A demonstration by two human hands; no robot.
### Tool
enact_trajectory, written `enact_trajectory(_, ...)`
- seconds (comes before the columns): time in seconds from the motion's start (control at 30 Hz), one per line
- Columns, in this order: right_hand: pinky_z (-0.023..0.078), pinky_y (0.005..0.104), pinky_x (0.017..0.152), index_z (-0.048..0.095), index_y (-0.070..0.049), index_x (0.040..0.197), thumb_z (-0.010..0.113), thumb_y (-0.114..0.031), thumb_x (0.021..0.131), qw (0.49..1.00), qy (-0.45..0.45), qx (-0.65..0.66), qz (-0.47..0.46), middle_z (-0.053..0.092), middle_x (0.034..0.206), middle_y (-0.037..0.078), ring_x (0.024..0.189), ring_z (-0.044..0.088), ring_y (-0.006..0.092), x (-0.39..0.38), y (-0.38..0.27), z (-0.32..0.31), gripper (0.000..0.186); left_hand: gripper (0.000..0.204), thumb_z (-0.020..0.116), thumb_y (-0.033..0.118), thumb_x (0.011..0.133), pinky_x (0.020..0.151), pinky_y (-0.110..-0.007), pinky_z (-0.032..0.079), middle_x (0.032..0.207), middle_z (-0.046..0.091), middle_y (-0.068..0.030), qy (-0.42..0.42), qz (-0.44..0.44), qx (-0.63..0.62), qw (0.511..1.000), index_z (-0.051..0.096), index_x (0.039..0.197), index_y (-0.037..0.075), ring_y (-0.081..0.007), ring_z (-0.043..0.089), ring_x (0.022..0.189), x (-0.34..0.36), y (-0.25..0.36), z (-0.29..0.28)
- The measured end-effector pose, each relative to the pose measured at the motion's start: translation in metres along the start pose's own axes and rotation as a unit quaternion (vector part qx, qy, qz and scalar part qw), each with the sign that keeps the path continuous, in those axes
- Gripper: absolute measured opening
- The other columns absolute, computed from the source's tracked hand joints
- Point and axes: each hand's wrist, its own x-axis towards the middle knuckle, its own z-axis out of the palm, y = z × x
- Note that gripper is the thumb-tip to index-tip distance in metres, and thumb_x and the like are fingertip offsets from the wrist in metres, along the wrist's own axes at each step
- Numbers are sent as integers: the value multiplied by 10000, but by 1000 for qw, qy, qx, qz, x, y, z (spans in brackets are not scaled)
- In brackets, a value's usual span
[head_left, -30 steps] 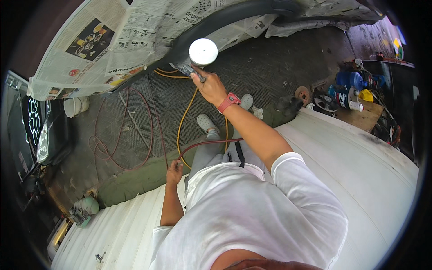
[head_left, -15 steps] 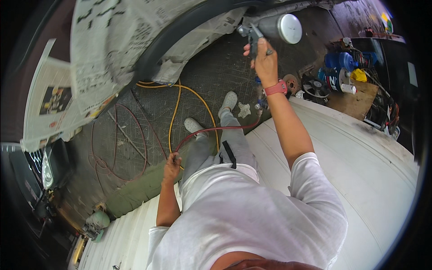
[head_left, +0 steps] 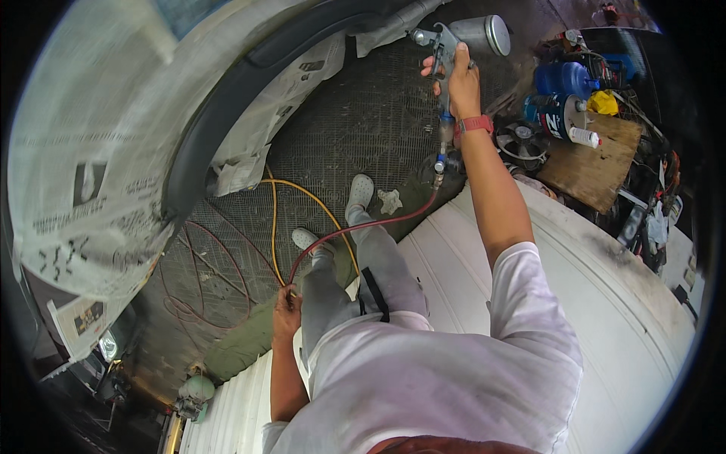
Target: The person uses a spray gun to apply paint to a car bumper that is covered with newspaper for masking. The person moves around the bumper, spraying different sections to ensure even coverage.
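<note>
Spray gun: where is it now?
In the head view, near the top, right of centre, the spray gun is in the right hand, left of the blue water jug.

Dark floor (head_left: 340, 113), red hose (head_left: 240, 257), yellow hose (head_left: 274, 227)

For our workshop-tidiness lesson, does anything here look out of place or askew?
Yes: a crumpled pale scrap lies beside the right shoe, looking like stray litter. At right, a brown board sits askew amid clutter, near a fan and a blue jug.

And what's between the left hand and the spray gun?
In the head view, the red hose runs from the left hand, across the legs, to the fittings below the spray gun.
</note>
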Motion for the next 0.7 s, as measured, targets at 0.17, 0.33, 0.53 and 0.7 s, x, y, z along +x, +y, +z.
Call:
enact_trajectory(0.17,484,302,481,673,17,1188,320,-600,1119,997,23,42,61,771,916,143,769,746,197,77,71,-21,714,311,693,105,1018,662,-313,455,759,519,-32,-6,-39,-29,999,580,1307,85,-136,484,672,2,20,10)
enact_trajectory(0.33,492,305,485,650,11,1222,304,-586,1120,989,65,75,105,777,922,150,768,750,198,132,137,-22,698,313,668,153,1053,671,-295,437,749,527,-6,2,-66,-21,998,554,1338,93,-115,491,707,4,41,10)
enact_trajectory(0.53,520,339,471,670,75,1202,336,-570,1117,983,127,75,113,768,888,179,690,741,232,174,184,-9,731,368,679,156,1053,728,-291,447,809,547,-11,22,-113,-9,993,529,1382,91,-112,516,771,12,58,9)
enact_trajectory(0.7,523,334,481,680,45,1196,375,-555,1114,987,118,30,109,771,895,147,726,741,210,150,174,10,678,393,686,159,1048,741,-296,454,814,540,-4,26,-109,-41,993,523,1401,107,-116,509,774,14,36,8)
